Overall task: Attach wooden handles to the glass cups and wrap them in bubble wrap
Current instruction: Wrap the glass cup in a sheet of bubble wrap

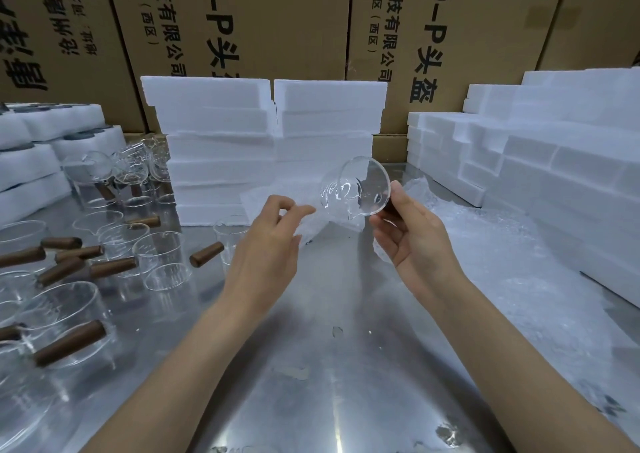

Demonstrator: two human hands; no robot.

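1. A clear glass cup is tipped on its side, base toward the camera, its dark wooden handle within the right hand's grip.
2. A bubble wrap sheet hangs just below the cup, its edge pinched in the left hand's grip.
3. More cups and loose handles lie left of both grips.

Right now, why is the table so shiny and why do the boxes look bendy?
In the head view, overhead light bounces off the metal table, making a bright glare patch near the bottom; the wide-angle lens bends the cardboard boxes and the foam blocks outward near the edges; the glass cup in the right hand shows small white glints.
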